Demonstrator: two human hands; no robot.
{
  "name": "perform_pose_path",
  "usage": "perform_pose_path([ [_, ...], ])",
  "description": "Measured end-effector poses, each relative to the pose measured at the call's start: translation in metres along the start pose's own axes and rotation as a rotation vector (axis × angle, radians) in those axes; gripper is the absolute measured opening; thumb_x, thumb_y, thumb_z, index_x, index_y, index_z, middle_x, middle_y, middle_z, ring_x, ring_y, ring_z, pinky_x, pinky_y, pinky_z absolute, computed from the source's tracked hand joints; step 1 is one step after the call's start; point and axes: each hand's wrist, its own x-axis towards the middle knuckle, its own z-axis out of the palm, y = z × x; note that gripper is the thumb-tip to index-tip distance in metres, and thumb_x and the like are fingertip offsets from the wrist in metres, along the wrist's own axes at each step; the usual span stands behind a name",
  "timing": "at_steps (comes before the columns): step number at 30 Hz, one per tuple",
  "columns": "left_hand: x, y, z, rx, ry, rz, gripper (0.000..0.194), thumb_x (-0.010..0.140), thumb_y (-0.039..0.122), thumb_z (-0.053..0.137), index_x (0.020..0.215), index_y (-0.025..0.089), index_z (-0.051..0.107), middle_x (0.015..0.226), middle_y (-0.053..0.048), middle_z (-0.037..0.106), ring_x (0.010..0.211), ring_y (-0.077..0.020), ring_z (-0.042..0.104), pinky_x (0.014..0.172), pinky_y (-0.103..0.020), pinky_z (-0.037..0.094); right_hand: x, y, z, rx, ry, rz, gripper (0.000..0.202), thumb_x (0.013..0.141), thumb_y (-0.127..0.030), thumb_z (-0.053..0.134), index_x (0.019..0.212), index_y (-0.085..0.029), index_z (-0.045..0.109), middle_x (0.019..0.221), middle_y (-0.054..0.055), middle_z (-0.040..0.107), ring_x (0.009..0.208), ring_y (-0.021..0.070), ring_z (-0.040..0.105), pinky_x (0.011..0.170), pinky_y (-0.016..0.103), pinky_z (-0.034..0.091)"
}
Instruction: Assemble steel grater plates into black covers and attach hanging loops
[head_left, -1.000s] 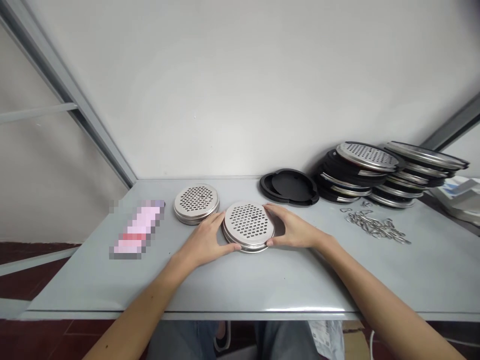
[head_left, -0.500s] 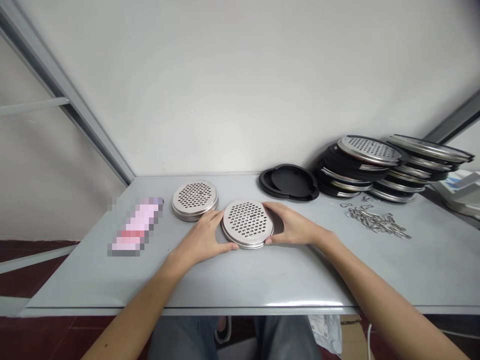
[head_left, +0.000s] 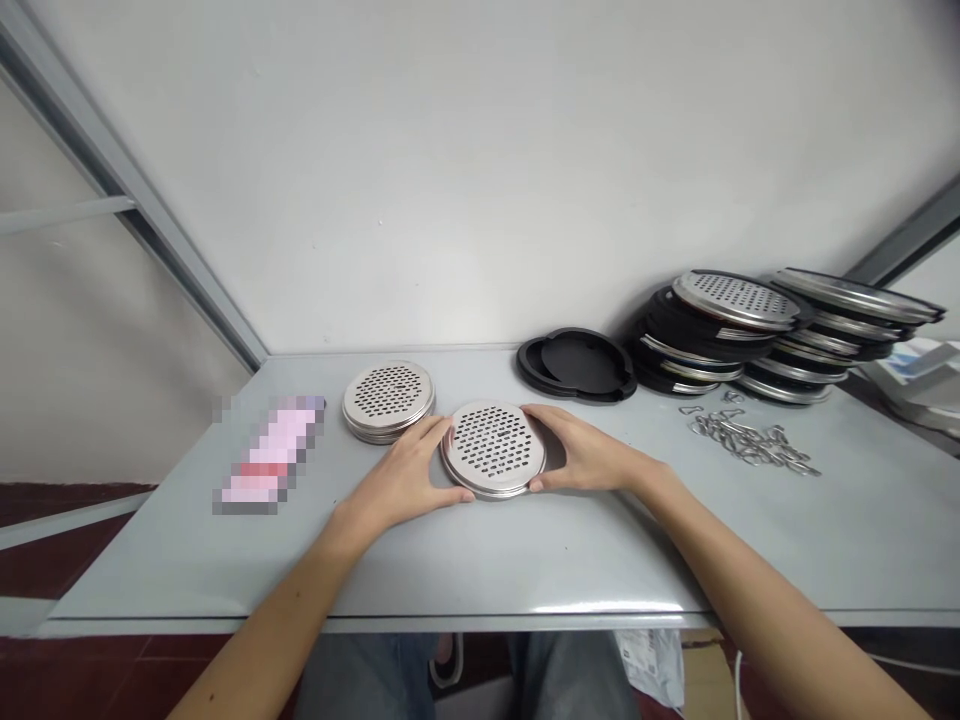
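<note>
A short stack of round perforated metal discs (head_left: 493, 447) lies on the grey table, held between my two hands. My left hand (head_left: 409, 470) curves round its left side, with fingertips and thumb on the rim. On the right side, my right hand (head_left: 581, 450) grips the rim the same way. Just behind my left hand sits a second stack of similar discs (head_left: 388, 396). Behind and to the right of the held stack lie black round holders (head_left: 581, 364).
Two tall piles of discs in black holders (head_left: 739, 300) lean at the back right. Small metal clips (head_left: 754, 442) lie loose in front of them. A pixelated pink object (head_left: 274, 455) rests at the left. The table's front edge (head_left: 480, 623) is near my legs.
My left fingertips have shifted very slightly on the left rim of the held stack. Otherwise the scene looks the same, apart from a slight camera shift.
</note>
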Motion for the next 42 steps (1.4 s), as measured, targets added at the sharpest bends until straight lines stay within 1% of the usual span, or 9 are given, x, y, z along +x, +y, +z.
perform_pose_path([
  [3,-0.001,0.0,0.0,0.042,-0.046,0.007,0.084,0.071,0.054,0.074,0.142,0.023,0.042,0.15,-0.012,0.038,0.136,-0.0329,0.038,0.112,-0.048,0.032,0.0,-0.001,0.0,-0.029,-0.011,0.003,0.104,0.058,-0.064,0.077,0.141,-0.013,0.042,0.141,0.021,0.048,0.128,0.0397,0.047,0.106,0.054,0.039],
  [9,-0.002,0.001,0.0,0.091,-0.056,0.036,0.081,0.073,0.054,0.072,0.141,0.02,0.044,0.15,-0.012,0.039,0.136,-0.0309,0.039,0.113,-0.046,0.031,0.001,-0.002,-0.001,-0.053,-0.031,0.02,0.107,0.057,-0.067,0.076,0.142,-0.013,0.041,0.143,0.022,0.045,0.13,0.0402,0.044,0.108,0.054,0.037],
  [14,-0.002,0.001,0.0,0.073,-0.06,0.033,0.081,0.074,0.058,0.069,0.141,0.02,0.045,0.151,-0.013,0.038,0.136,-0.0322,0.038,0.113,-0.047,0.031,0.0,-0.002,-0.001,-0.046,-0.042,0.043,0.109,0.056,-0.067,0.076,0.142,-0.011,0.041,0.143,0.023,0.045,0.13,0.0405,0.044,0.108,0.054,0.037],
  [19,0.0,0.003,0.002,0.062,-0.038,0.031,0.067,0.085,0.056,0.058,0.139,0.02,0.048,0.149,-0.011,0.041,0.135,-0.0282,0.041,0.113,-0.044,0.031,0.0,-0.001,-0.001,-0.014,-0.041,0.047,0.108,0.054,-0.066,0.078,0.141,-0.013,0.042,0.141,0.022,0.047,0.128,0.0396,0.047,0.106,0.055,0.038],
  [26,0.003,0.003,0.003,0.045,-0.025,0.011,0.068,0.08,0.055,0.065,0.136,0.018,0.052,0.146,-0.011,0.045,0.132,-0.0275,0.044,0.112,-0.041,0.034,0.0,0.002,0.001,-0.039,-0.07,0.04,0.112,0.055,-0.069,0.076,0.143,-0.01,0.039,0.143,0.024,0.043,0.131,0.0407,0.043,0.108,0.055,0.036],
  [30,0.001,0.002,0.004,0.048,-0.017,0.002,0.068,0.08,0.056,0.065,0.136,0.019,0.052,0.146,-0.012,0.046,0.134,-0.0289,0.043,0.113,-0.043,0.033,-0.001,0.003,0.004,-0.039,-0.058,0.03,0.11,0.064,-0.067,0.071,0.148,-0.009,0.03,0.149,0.025,0.036,0.135,0.0411,0.038,0.11,0.057,0.033],
  [34,0.001,0.001,0.007,0.043,-0.023,0.045,0.067,0.082,0.054,0.063,0.138,0.02,0.05,0.147,-0.011,0.044,0.136,-0.028,0.04,0.114,-0.043,0.03,0.002,0.0,0.01,-0.039,-0.023,-0.05,0.099,0.077,-0.063,0.063,0.15,-0.009,0.024,0.152,0.023,0.031,0.139,0.0369,0.033,0.113,0.053,0.03],
  [38,0.002,0.001,0.01,0.023,-0.004,0.057,0.073,0.081,0.053,0.064,0.142,0.018,0.043,0.147,-0.012,0.044,0.136,-0.027,0.041,0.114,-0.041,0.031,0.004,-0.003,0.018,-0.089,-0.023,-0.105,0.094,0.079,-0.062,0.061,0.15,-0.01,0.028,0.154,0.022,0.028,0.141,0.0357,0.029,0.115,0.053,0.026],
  [42,0.002,0.001,0.013,0.02,0.004,0.047,0.077,0.081,0.054,0.064,0.144,0.017,0.038,0.147,-0.012,0.045,0.135,-0.0263,0.042,0.113,-0.04,0.032,0.004,-0.004,0.02,-0.115,-0.083,-0.038,0.096,0.08,-0.065,0.058,0.151,-0.011,0.023,0.156,0.019,0.021,0.143,0.0348,0.023,0.117,0.052,0.023],
])
